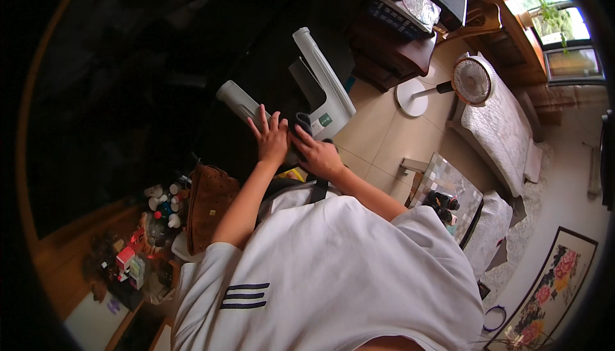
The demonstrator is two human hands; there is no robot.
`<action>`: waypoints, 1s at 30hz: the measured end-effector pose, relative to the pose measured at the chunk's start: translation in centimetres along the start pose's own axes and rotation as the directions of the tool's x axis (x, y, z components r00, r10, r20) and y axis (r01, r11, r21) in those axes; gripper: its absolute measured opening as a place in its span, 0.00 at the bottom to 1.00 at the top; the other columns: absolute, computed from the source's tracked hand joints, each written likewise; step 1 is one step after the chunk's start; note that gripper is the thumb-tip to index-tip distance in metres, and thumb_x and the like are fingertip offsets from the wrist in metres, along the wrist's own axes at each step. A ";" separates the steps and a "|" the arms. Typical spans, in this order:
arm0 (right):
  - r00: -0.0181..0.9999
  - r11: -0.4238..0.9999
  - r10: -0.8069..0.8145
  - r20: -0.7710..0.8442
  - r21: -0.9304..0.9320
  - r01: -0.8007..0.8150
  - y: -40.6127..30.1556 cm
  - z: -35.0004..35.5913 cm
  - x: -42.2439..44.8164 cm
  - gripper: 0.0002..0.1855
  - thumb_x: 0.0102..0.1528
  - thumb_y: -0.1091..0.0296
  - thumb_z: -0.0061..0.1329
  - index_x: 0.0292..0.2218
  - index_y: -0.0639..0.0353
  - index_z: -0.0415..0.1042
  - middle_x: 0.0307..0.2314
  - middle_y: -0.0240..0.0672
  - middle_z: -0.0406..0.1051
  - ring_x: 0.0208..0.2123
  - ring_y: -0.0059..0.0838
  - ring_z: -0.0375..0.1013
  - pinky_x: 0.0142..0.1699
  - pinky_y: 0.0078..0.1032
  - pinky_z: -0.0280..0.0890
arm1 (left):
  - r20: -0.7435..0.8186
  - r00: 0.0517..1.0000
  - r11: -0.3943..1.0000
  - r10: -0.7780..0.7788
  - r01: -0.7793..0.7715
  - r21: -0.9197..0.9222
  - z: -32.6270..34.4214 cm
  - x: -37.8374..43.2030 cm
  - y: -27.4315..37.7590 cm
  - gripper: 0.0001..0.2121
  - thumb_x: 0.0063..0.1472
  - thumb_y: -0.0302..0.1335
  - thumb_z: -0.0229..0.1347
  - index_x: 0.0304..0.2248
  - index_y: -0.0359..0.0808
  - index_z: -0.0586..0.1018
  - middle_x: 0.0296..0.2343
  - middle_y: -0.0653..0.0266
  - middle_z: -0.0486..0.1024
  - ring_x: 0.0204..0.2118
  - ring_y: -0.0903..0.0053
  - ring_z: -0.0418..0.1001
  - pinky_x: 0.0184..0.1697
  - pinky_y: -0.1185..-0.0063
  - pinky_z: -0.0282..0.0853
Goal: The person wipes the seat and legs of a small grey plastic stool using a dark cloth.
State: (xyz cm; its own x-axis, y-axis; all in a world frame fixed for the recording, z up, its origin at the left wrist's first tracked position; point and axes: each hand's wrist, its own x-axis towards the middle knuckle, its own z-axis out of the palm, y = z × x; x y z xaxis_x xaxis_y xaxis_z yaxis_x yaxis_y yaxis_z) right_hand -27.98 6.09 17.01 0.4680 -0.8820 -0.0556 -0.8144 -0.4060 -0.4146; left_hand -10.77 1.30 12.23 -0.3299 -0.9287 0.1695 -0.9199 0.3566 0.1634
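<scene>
A light grey plastic U-shaped frame [331, 81] with a green-and-white label stands in front of me, its two arms pointing away. My left hand [273, 142] lies with spread fingers on the near end of its left arm. Close beside it, my right hand [318, 153] has its fingers on a dark cloth-like item [303, 121] at the frame's near side; whether they grip it is hidden. A black strap [319, 191] hangs at my waist.
A brown bag [207, 209] and several bottles [166, 206] are at the left. To the right are a dark wooden cabinet [389, 55], a standing fan [473, 81], a table with a checked top [444, 178] and a covered sofa [502, 130].
</scene>
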 end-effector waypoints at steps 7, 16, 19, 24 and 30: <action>0.958 0.983 0.161 -0.236 0.122 -0.135 5.5 -2.0 0.9 0.26 0.51 0.65 0.53 0.53 0.38 0.69 0.57 0.26 0.63 0.37 0.41 0.76 0.38 0.36 0.72 | 0.081 0.995 0.975 0.057 -0.038 -0.220 -0.5 0.3 -0.6 0.08 0.62 0.34 0.51 0.39 0.42 0.74 0.55 0.63 0.59 0.66 0.47 0.37 0.60 0.39 0.25; 0.869 0.930 0.358 -0.341 0.214 -0.299 3.3 -0.6 0.3 0.26 0.50 0.66 0.52 0.52 0.42 0.68 0.52 0.38 0.67 0.35 0.47 0.76 0.38 0.38 0.72 | 0.086 0.995 0.956 0.043 -0.016 -0.294 -0.6 -0.2 -0.9 0.07 0.61 0.36 0.53 0.36 0.44 0.74 0.54 0.65 0.59 0.66 0.47 0.36 0.60 0.39 0.26; 0.914 0.941 0.314 -0.257 0.215 -0.263 1.0 -1.4 -0.3 0.29 0.51 0.66 0.52 0.55 0.41 0.64 0.50 0.39 0.69 0.33 0.50 0.76 0.38 0.40 0.72 | 0.071 0.997 0.960 0.031 -0.010 -0.280 -0.5 -1.0 -1.1 0.07 0.62 0.36 0.52 0.36 0.44 0.74 0.54 0.64 0.59 0.66 0.47 0.36 0.60 0.39 0.26; 0.823 0.866 0.499 -0.271 0.206 -0.457 4.9 -3.3 2.6 0.37 0.50 0.68 0.51 0.60 0.48 0.54 0.41 0.46 0.73 0.34 0.50 0.74 0.37 0.42 0.70 | 0.028 0.998 0.967 0.052 -0.044 -0.252 -0.5 -0.7 -1.1 0.07 0.62 0.36 0.52 0.35 0.44 0.74 0.54 0.64 0.60 0.66 0.47 0.36 0.60 0.40 0.26; 0.844 0.915 0.404 -0.353 0.146 -0.377 3.1 -1.0 1.5 0.32 0.48 0.68 0.53 0.55 0.53 0.64 0.51 0.40 0.68 0.40 0.46 0.75 0.42 0.37 0.72 | 0.068 0.997 0.965 0.042 -0.023 -0.263 -0.4 0.2 -1.0 0.08 0.62 0.37 0.52 0.36 0.43 0.73 0.54 0.63 0.60 0.66 0.47 0.35 0.60 0.40 0.26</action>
State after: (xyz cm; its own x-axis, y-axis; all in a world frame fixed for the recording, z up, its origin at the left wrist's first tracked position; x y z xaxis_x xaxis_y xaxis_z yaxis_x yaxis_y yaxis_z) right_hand -30.12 3.23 16.57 -0.0556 -0.9928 0.1059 -0.8711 -0.0036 -0.4911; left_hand -9.86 0.84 12.51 -0.3817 -0.9177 0.1101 -0.8241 0.3918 0.4090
